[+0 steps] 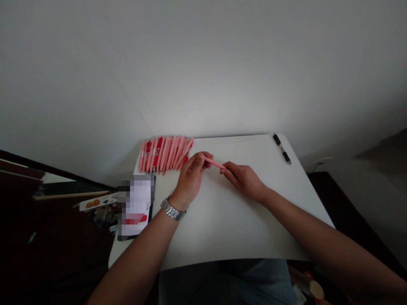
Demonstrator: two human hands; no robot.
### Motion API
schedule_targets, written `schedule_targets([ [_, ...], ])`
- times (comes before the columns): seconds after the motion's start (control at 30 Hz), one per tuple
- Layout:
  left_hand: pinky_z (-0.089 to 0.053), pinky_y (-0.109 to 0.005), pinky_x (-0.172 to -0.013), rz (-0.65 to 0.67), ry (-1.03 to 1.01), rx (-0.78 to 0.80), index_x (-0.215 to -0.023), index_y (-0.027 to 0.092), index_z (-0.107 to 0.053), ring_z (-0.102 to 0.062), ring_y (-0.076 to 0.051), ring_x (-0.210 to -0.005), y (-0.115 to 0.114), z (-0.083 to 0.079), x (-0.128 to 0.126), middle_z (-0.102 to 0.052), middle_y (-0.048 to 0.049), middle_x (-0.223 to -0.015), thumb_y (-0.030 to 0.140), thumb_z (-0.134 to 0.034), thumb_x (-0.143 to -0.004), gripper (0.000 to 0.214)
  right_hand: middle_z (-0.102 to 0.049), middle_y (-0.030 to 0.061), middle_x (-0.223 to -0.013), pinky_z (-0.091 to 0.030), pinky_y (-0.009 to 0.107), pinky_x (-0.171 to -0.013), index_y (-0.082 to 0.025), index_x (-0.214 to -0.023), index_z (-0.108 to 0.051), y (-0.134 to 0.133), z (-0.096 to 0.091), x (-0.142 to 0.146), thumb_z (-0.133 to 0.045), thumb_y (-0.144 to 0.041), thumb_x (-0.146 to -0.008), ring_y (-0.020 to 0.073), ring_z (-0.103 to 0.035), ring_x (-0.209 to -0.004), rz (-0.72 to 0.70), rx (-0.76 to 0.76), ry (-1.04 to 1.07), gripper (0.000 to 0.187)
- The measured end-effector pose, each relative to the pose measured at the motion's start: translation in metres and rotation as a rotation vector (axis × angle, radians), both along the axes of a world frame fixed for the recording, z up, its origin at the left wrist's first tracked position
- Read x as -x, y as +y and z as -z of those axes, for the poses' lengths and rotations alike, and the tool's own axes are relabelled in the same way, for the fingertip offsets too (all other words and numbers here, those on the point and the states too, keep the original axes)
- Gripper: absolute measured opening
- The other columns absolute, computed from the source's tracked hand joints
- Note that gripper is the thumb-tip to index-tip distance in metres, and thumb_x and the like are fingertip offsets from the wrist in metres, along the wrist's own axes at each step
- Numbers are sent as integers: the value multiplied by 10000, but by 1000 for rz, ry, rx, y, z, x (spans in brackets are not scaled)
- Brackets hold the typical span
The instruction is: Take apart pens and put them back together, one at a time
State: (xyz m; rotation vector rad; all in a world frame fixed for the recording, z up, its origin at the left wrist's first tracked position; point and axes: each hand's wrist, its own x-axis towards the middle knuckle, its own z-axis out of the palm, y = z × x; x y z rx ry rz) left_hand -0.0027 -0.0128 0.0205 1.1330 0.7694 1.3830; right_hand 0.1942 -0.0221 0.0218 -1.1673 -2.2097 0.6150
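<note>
A slim pink pen [214, 163] is held between my two hands above the middle of the white table. My left hand [191, 173], with a metal watch [172, 209] on its wrist, pinches the far left end. Closed around the other end is my right hand [243, 178], whose fingers hide that part of the pen. Just beyond my left hand lies a row of several pink and red pens [163, 154], side by side, a few of them slanted across others at the right of the row.
A phone or tablet [136, 207] with a blurred screen lies at the table's left edge. Near the back right corner is a black pen [282, 149]. The white table [216, 237] stands against a pale wall [222, 76].
</note>
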Motion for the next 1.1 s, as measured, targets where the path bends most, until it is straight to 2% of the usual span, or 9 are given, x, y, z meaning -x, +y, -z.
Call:
schedule_targets([
  [0.27,-520,-261,-821,-58,-31,49,-949,202,-756,-603,-128,-836,2,5,0,-692,-52,-980,500,-677,-925,310,-676,41,-753,-351,277,-595,-217,-1030,-610,3,2,4,-371,-449,-1077,170,-583,-623,59,-180,-121,337],
  [0.4,-529,-272,-847,-55,-7,44,-977,199,-772,-623,-132,-856,3,7,1,-712,-66,-1030,501,-675,-927,321,-703,50,-795,-387,284,-616,-212,-1105,-621,4,0,1,-399,-452,-1068,177,-612,-651,46,-163,-83,328],
  [0.5,-533,-264,-850,-51,-8,45,-1041,205,-779,-635,-127,-867,3,8,1,-720,-71,-1046,491,-665,-939,325,-733,72,-890,-435,293,-680,-208,-1170,-618,4,-2,-2,-377,-442,-1077,197,-666,-753,26,-120,-37,349],
  [0.6,-545,-261,-857,-36,-14,64,-1072,200,-782,-650,-127,-868,2,8,1,-732,-72,-1025,478,-674,-935,328,-738,79,-944,-460,295,-733,-214,-1157,-628,6,-2,-4,-371,-426,-1080,205,-685,-820,33,-112,5,341],
  [0.83,-545,-279,-915,15,16,56,-1129,212,-776,-661,-137,-935,2,8,2,-723,-84,-1197,406,-736,-896,306,-706,57,-875,-443,273,-694,-195,-1100,-631,10,3,-9,-426,-400,-1072,174,-647,-748,50,-140,54,291],
  [1.1,-541,-300,-921,0,104,49,-1185,209,-751,-661,-148,-939,1,12,3,-728,-77,-1120,414,-714,-913,343,-671,52,-860,-433,271,-670,-186,-1075,-626,12,4,-9,-476,-364,-1053,162,-607,-729,47,-146,88,234],
])
